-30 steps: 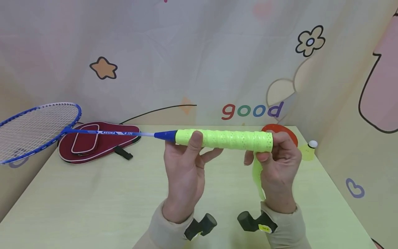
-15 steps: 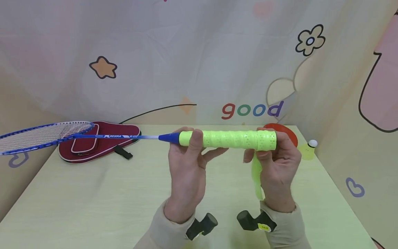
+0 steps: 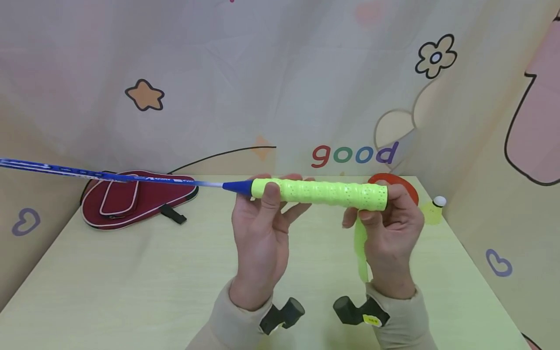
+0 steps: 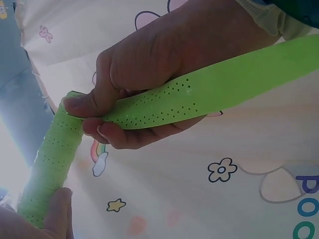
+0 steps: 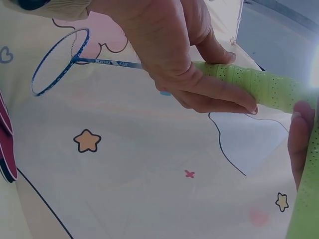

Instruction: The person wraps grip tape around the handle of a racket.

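A blue badminton racket [image 3: 175, 181] is held level above the table, its head out to the left and nearly edge-on. Neon yellow-green perforated overgrip [image 3: 323, 193] covers its handle in overlapping turns. Near the blue cone, my left hand [image 3: 259, 238] grips the handle between thumb and fingers. At the butt end, my right hand [image 3: 391, 238] pinches the overgrip against the handle. A loose length of overgrip [image 4: 239, 79] trails from the right hand in the left wrist view. The right wrist view shows the left hand [image 5: 169, 50] around the handle, with some fingers hidden behind it.
A maroon racket bag [image 3: 150, 201] with a black strap [image 3: 174, 214] lies at the table's back left. Behind my right hand are a red round object [image 3: 407, 187] and a yellow shuttlecock [image 3: 433, 214] with a white tip. Patterned cloth [image 3: 262, 87] hangs behind the table [image 3: 109, 287].
The racket has turned about its long axis, so its head went from showing its strings to nearly edge-on. My left fingers shifted on the handle; my right hand stayed at the butt end.
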`<state>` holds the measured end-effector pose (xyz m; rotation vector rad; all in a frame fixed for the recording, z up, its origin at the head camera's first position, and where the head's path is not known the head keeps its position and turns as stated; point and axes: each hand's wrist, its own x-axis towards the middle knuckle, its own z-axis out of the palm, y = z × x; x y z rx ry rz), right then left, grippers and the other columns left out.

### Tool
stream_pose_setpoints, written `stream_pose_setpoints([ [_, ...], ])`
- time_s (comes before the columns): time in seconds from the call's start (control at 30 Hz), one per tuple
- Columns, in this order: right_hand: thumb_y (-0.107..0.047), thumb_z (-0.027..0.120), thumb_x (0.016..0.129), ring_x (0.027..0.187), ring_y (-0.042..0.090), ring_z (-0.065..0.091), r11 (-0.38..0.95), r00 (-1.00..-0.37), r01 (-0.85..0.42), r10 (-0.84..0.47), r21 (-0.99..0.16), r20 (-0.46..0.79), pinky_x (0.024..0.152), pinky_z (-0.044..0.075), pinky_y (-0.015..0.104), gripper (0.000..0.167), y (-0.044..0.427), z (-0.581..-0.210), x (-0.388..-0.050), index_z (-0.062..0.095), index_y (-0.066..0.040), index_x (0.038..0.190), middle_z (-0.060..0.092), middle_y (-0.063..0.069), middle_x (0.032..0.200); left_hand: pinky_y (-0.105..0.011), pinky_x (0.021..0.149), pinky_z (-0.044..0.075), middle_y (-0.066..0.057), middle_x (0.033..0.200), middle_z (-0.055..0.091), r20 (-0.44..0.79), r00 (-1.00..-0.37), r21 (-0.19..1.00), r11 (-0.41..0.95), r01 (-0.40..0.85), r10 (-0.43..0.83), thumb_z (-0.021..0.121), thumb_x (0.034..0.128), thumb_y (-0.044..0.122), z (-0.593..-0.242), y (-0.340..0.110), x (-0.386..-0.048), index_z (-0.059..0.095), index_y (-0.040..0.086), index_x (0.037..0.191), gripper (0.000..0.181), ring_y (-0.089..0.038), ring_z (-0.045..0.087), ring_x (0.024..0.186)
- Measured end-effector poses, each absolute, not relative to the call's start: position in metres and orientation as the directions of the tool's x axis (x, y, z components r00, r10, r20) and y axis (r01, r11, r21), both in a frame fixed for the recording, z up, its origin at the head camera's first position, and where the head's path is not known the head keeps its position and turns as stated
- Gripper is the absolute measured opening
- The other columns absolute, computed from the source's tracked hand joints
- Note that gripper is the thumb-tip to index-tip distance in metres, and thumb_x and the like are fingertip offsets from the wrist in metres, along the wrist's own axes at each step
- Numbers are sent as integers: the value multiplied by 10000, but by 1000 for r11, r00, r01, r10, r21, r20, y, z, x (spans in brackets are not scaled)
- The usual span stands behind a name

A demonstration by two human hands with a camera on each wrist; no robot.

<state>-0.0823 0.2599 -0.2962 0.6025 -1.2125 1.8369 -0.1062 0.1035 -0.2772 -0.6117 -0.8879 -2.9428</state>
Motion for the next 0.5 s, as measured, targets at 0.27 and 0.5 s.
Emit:
stream_pose_setpoints([
  [0.27,-70,803,780,518,239,639,-259,-536,-844,370,-469,759,535,561,269,317,260,-296,-84,570,129,858,631,141,733,-483,811,560,-142,1014,661,343,-934,563,-818,118,101,635,951,205,-276,102,-106,462,64,1069,252,-247,696,913],
  [0.5,-52,789,798,521,223,643,-227,-545,-838,314,-496,777,532,537,245,287,264,-296,-82,606,150,889,651,163,738,-472,782,570,-139,993,644,317,-946,570,-812,129,73,639,951,201,-273,100,-106,464,60,1041,243,-245,687,907],
])
